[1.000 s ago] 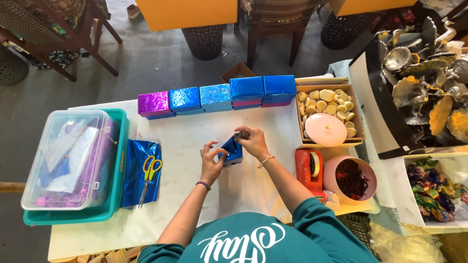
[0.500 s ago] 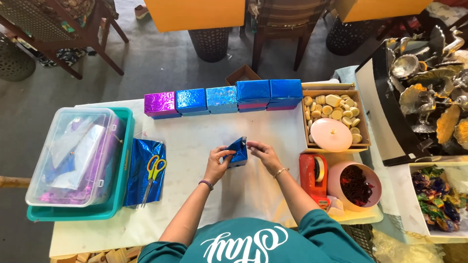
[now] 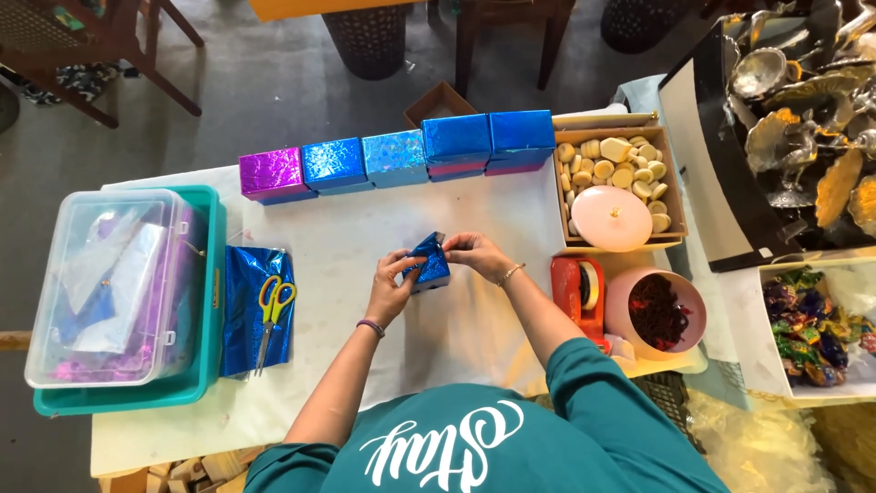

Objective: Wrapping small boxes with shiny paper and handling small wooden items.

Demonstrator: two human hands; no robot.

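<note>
A small box half wrapped in shiny blue foil (image 3: 431, 264) rests on the white table (image 3: 347, 356) in front of me. My left hand (image 3: 392, 285) grips its left side, thumb on the foil. My right hand (image 3: 475, 253) pinches the foil at the box's upper right corner. Both hands are on the same box.
A row of wrapped boxes, one purple (image 3: 271, 173) and several blue (image 3: 456, 142), lines the far edge. Scissors (image 3: 270, 308) lie on blue foil sheets (image 3: 258, 310) beside a clear lidded tub (image 3: 105, 285). To the right: a red tape dispenser (image 3: 577, 300), a pink bowl (image 3: 654, 315), a cardboard tray of round pieces (image 3: 615, 173).
Both hands have turned and closed in on the blue box; the right hand went from the top flap to its upper right corner. The camera view shifted slightly.
</note>
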